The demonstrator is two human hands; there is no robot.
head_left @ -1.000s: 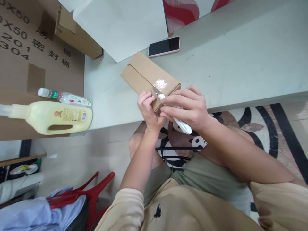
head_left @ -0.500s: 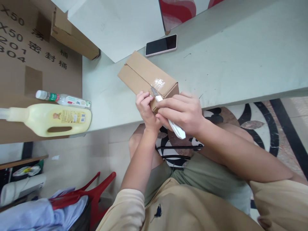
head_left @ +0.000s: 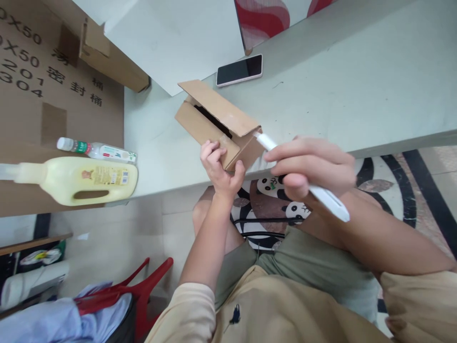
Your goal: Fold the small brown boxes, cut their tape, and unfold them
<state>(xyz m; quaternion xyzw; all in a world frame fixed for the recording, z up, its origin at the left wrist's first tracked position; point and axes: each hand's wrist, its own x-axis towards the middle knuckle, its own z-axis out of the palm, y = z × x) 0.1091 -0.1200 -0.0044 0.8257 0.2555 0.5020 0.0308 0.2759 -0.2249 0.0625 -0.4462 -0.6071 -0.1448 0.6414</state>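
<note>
- L hand (head_left: 223, 172) grips cardboard carton (head_left: 250, 151)
- R hand (head_left: 314, 164) holds white utility knife (head_left: 331, 204)
- Step, prob.: opening flaps (head_left: 222, 107); next needs knife clear of L hand

So a black-screened phone (head_left: 239, 70) is sitting on the pale table (head_left: 357, 95), near a big white box (head_left: 174, 43). Over on the left, a pale yellow bottle (head_left: 60, 177) is hanging out right beside a clear, white-capped bottle (head_left: 96, 149), and a huge printed carton (head_left: 21, 119) is taking up that corner. Down lower, a red chair (head_left: 143, 290) is poking out next to some bunched light-blue cloth (head_left: 53, 317), lol.
</note>
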